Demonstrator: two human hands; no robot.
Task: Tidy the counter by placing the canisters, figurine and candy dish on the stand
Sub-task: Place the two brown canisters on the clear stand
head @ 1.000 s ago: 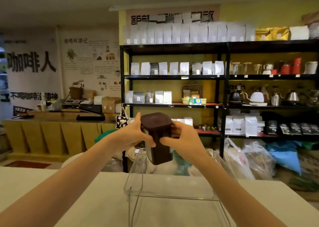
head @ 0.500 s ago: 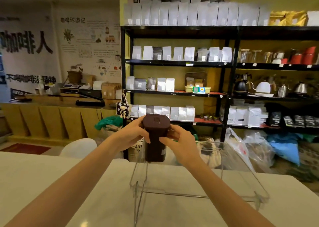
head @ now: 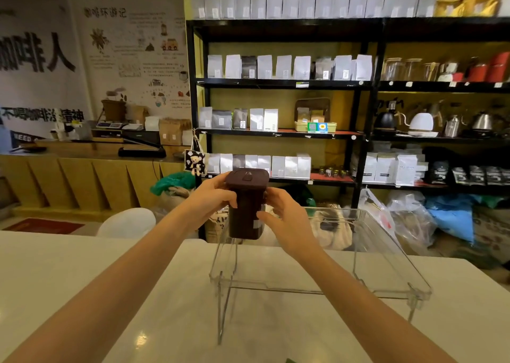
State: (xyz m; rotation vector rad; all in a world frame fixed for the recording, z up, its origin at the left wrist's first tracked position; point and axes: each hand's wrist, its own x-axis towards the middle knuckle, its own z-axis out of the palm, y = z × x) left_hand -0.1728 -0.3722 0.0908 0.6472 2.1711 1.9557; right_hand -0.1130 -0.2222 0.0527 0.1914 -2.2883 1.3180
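2 bare forearms are extended forward, converging toward the centre. The left hand (head: 214, 200) is closed on one side of a held canister (head: 246, 205), thumb curled in front. The right hand (head: 285, 217) is pressed against the opposite side, fingers curled.

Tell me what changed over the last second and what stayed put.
The dark canister moved down and away from the person, onto or just above the far left corner of the clear stand. The left hand and right hand still grip it. The stand itself stayed on the white counter.
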